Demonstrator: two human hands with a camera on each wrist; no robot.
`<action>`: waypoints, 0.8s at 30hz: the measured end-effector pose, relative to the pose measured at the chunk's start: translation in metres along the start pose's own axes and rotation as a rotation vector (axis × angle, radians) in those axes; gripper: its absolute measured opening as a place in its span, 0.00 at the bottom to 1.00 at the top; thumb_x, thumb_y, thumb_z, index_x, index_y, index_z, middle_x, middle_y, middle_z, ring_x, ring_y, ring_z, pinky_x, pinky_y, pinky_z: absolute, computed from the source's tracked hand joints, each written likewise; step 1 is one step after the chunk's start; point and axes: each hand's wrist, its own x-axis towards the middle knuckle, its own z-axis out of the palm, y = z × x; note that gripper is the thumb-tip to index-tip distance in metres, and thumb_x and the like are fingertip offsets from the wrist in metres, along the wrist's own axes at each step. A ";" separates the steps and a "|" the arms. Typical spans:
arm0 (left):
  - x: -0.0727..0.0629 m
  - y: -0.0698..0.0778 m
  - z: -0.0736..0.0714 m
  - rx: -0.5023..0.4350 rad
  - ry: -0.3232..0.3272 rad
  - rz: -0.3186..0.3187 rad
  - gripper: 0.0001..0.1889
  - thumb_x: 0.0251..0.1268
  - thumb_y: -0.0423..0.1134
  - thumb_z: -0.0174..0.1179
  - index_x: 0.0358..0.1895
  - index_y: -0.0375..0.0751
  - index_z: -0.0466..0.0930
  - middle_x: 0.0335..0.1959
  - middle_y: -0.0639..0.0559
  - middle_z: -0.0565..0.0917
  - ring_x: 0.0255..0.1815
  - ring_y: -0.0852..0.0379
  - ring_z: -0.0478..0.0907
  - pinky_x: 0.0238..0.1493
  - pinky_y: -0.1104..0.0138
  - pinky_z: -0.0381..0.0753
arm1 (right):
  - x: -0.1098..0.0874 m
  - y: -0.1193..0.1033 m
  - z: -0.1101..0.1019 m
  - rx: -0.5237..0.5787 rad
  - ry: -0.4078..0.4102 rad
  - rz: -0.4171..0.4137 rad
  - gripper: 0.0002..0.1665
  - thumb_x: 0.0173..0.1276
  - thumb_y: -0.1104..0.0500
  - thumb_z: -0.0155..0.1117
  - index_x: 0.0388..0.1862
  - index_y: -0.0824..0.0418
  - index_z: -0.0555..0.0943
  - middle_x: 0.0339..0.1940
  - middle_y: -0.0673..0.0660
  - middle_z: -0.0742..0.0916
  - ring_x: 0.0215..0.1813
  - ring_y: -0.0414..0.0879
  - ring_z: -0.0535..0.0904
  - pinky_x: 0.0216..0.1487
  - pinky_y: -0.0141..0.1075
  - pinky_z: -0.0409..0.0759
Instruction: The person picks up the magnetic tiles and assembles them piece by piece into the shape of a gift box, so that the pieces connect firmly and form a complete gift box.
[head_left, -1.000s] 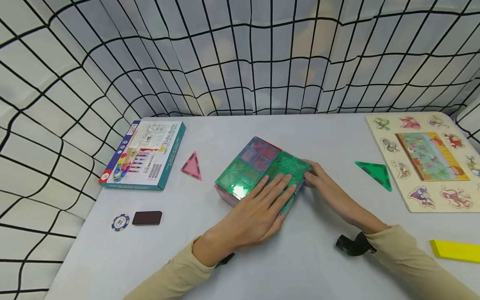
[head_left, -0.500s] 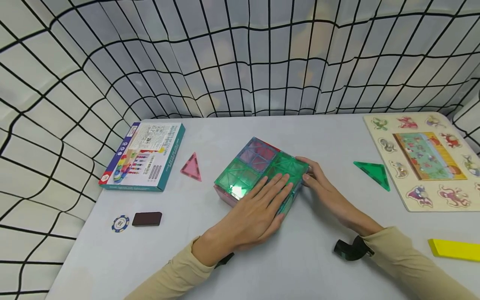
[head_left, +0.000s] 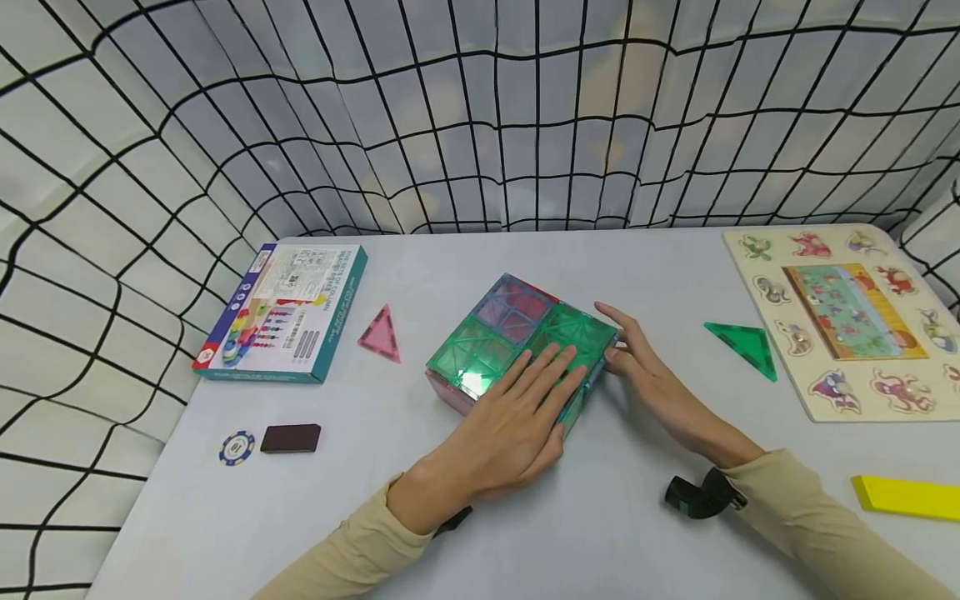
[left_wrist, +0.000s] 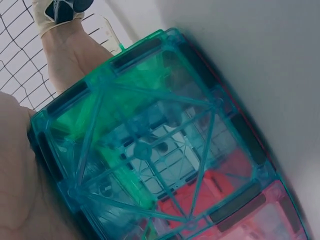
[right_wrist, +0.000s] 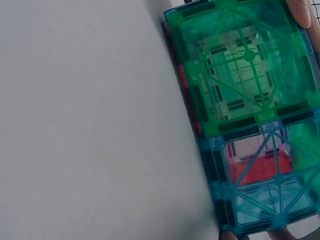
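A box built of see-through magnetic tiles [head_left: 468, 354] stands turned at an angle in mid-table in the head view. Its top shows green tiles and a purple-blue one; teal and pink sides show in the left wrist view. My left hand [head_left: 498, 433] lies flat across the top's near right part, fingers straight. At the box's right corner is my right hand [head_left: 656, 387], thumb touching the side and forefinger stretched out just beyond the corner. Its other fingers are mostly hidden. In the right wrist view, fingertips [right_wrist: 227, 235] show under the box's lower edge.
A pink triangle tile [head_left: 381, 335] and a toy carton [head_left: 288, 317] lie left. Nearer are a poker chip [head_left: 237, 447] and a dark brown block [head_left: 291, 438]. Rightward are a green triangle tile [head_left: 746, 348], a puzzle board [head_left: 847, 387] and a yellow block [head_left: 907, 497]. Black netting surrounds the table.
The right hand's forefinger has lifted and straightened away from the box's corner, while the thumb stays near the side. The left hand and the box have hardly moved.
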 end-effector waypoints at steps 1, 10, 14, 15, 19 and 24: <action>0.000 0.000 0.000 -0.003 0.000 -0.001 0.31 0.79 0.42 0.50 0.79 0.33 0.63 0.81 0.38 0.63 0.83 0.43 0.57 0.82 0.51 0.54 | 0.000 -0.001 -0.001 -0.003 -0.002 0.015 0.35 0.88 0.50 0.38 0.87 0.37 0.45 0.84 0.66 0.51 0.80 0.69 0.59 0.77 0.71 0.49; 0.004 0.001 -0.004 0.045 -0.020 -0.014 0.30 0.77 0.42 0.51 0.77 0.34 0.67 0.80 0.39 0.65 0.82 0.44 0.60 0.81 0.50 0.58 | 0.000 -0.005 -0.005 -0.033 -0.039 0.063 0.32 0.89 0.45 0.37 0.86 0.47 0.52 0.82 0.61 0.61 0.82 0.65 0.59 0.78 0.70 0.48; 0.006 0.002 -0.006 0.076 -0.041 -0.014 0.29 0.76 0.42 0.50 0.77 0.34 0.68 0.80 0.39 0.66 0.82 0.44 0.61 0.81 0.50 0.59 | -0.001 -0.007 -0.005 -0.040 -0.029 0.072 0.32 0.89 0.46 0.38 0.86 0.46 0.52 0.81 0.61 0.62 0.82 0.64 0.59 0.78 0.69 0.48; 0.007 0.001 -0.007 0.067 -0.052 -0.015 0.29 0.77 0.42 0.49 0.77 0.34 0.67 0.80 0.39 0.66 0.82 0.45 0.61 0.81 0.50 0.59 | -0.001 -0.007 -0.004 -0.048 -0.022 0.073 0.32 0.89 0.46 0.38 0.86 0.47 0.52 0.81 0.62 0.62 0.82 0.65 0.58 0.78 0.70 0.48; 0.004 -0.003 -0.009 -0.019 -0.114 -0.023 0.29 0.82 0.43 0.46 0.80 0.35 0.63 0.82 0.40 0.61 0.84 0.46 0.55 0.83 0.52 0.53 | -0.008 -0.012 0.004 -0.142 0.040 0.017 0.38 0.87 0.47 0.46 0.87 0.57 0.48 0.83 0.68 0.58 0.82 0.68 0.54 0.77 0.69 0.54; 0.000 -0.009 -0.011 -0.073 -0.139 -0.014 0.30 0.85 0.46 0.46 0.81 0.34 0.59 0.84 0.40 0.58 0.85 0.46 0.52 0.84 0.54 0.49 | -0.022 -0.018 0.018 -0.167 0.107 0.021 0.59 0.76 0.49 0.66 0.87 0.61 0.37 0.85 0.71 0.50 0.83 0.72 0.50 0.77 0.68 0.57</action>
